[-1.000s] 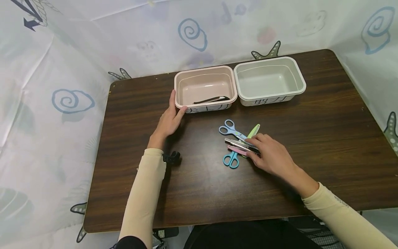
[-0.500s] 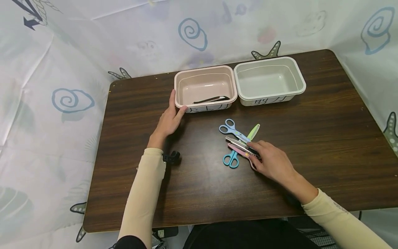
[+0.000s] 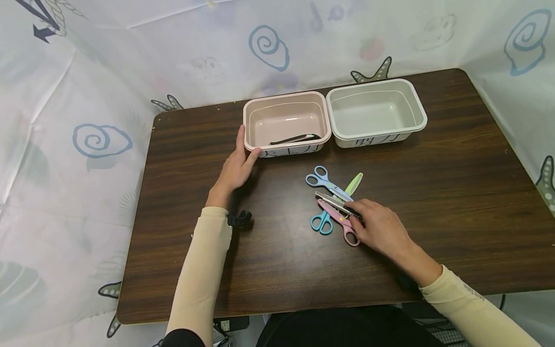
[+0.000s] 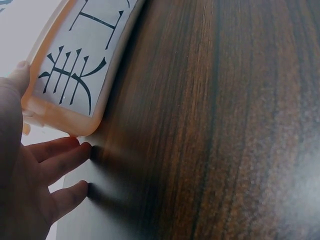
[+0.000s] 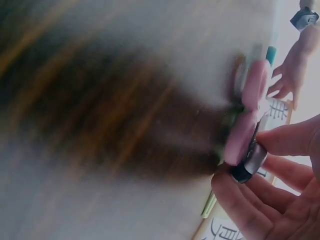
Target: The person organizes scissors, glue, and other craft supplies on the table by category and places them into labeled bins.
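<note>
My right hand (image 3: 381,226) pinches a silver and black utility knife (image 3: 330,200) between thumb and fingers, over a small pile of scissors. In that pile lie pink scissors (image 3: 350,236), light blue scissors (image 3: 321,180), teal scissors (image 3: 322,223) and a green-ended tool (image 3: 354,183), partly covered by the others. With fingers nearly straight, my left hand (image 3: 234,168) touches the near left corner of the pink bin (image 3: 286,98); its thumb lies at the front rim. The left wrist view shows the fingers (image 4: 65,162) spread by the bin's lower corner.
A pale grey-green bin (image 3: 373,132) stands right beside the pink one at the table's back edge. A slender black and silver tool (image 3: 296,140) lies inside the pink bin. Both bins carry paper labels with dark characters. Printed curtain surrounds the brown table (image 3: 455,193).
My right hand has shifted slightly down, holding the utility knife, and the pink scissors' handle has come into view below it. The left hand and the bins keep their places.
</note>
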{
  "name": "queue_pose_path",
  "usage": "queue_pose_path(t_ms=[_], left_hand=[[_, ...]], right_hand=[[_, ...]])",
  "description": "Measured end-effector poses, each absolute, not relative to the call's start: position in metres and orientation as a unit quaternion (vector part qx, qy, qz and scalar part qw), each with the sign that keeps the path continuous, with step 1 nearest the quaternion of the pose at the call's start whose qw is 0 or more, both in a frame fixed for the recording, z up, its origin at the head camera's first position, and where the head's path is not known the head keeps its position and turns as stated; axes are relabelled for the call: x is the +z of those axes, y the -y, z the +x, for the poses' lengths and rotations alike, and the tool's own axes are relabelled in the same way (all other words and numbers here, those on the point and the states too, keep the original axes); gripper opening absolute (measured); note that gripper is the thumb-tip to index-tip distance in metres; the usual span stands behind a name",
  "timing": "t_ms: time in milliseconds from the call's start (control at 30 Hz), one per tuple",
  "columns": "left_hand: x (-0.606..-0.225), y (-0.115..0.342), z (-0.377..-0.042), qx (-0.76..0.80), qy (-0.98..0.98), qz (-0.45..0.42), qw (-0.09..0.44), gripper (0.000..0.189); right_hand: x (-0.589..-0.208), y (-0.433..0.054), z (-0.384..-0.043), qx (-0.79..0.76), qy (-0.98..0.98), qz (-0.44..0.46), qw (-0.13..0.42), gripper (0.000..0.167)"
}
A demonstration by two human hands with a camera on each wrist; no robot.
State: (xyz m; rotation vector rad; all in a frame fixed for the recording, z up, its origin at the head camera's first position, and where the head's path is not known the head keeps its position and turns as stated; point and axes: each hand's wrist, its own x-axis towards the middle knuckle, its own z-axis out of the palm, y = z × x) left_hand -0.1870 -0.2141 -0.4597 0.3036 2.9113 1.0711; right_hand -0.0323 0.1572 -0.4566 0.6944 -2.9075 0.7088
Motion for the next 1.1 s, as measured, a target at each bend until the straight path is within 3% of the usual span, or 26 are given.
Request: queue_pose_path(t_ms=[533, 1100], left_hand=[[-0.462, 0.214, -0.188, 0.34, -0.935, 0.096, 0.017, 0.082], [-0.462, 0.214, -0.189, 0.346, -0.933, 0.099, 0.015, 0.081]], right_hand=[[-0.443, -0.151, -0.034, 0.277, 0.927, 0.24, 0.074, 0.03], [-0.414, -0.128, -0.098, 0.287, 0.907, 0.267, 0.156, 0.03]])
